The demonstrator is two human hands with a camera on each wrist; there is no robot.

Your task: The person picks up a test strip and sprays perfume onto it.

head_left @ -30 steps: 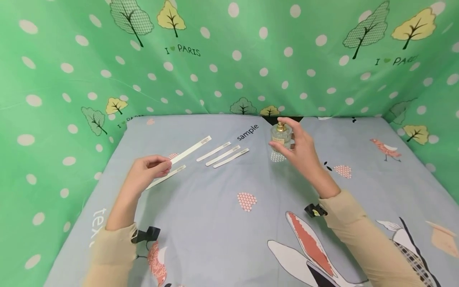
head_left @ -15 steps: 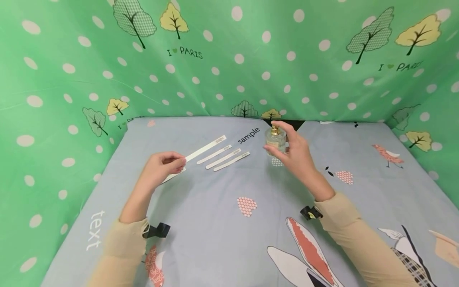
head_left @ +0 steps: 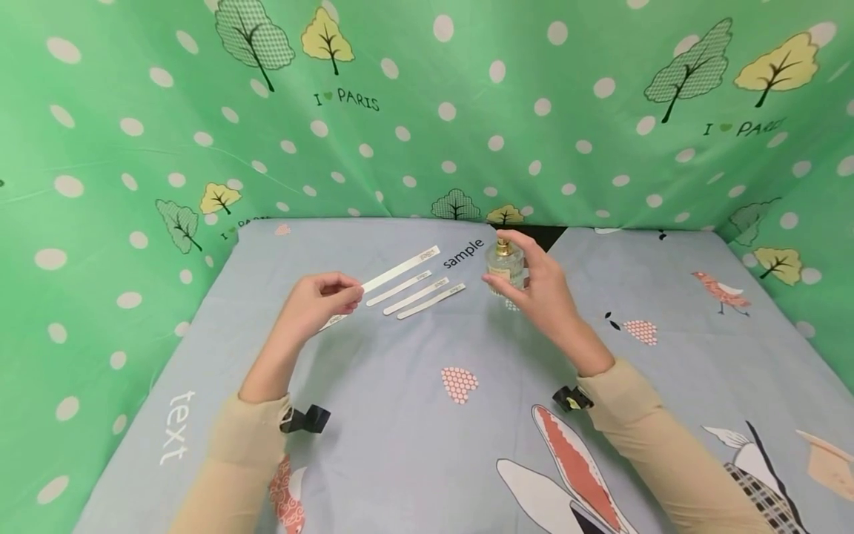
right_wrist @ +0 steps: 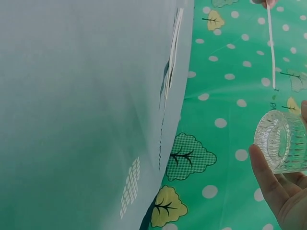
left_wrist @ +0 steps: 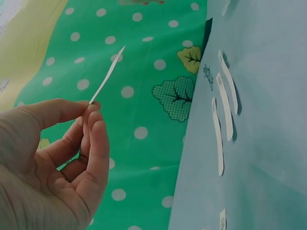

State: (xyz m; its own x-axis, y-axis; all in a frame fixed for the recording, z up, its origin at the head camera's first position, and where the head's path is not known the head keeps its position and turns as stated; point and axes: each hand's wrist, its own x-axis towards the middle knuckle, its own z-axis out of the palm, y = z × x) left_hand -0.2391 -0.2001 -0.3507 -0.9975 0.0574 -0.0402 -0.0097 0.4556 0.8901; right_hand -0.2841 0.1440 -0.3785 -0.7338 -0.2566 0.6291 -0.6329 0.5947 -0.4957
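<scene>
My left hand (head_left: 322,305) pinches a white perfume test strip (head_left: 403,268) near one end, between thumb and fingertips. The strip's printed end points up and right, toward the bottle; in the left wrist view the strip (left_wrist: 108,76) looks slightly bent. A clear glass perfume bottle (head_left: 504,265) with a gold spray neck is gripped upright by my right hand (head_left: 548,297), index finger on top and thumb at the lower side. Its ribbed base (right_wrist: 276,139) shows in the right wrist view, raised off the table. A gap separates strip and bottle.
Three more test strips (head_left: 415,297) lie side by side on the grey-blue patterned cloth (head_left: 400,415), below the held one. Another strip (head_left: 333,321) lies partly hidden under my left hand. A green dotted curtain (head_left: 400,111) closes off the back and sides.
My left hand has moved right and slightly up with the strip, toward the bottle. My right hand has brought the bottle a little left and lower.
</scene>
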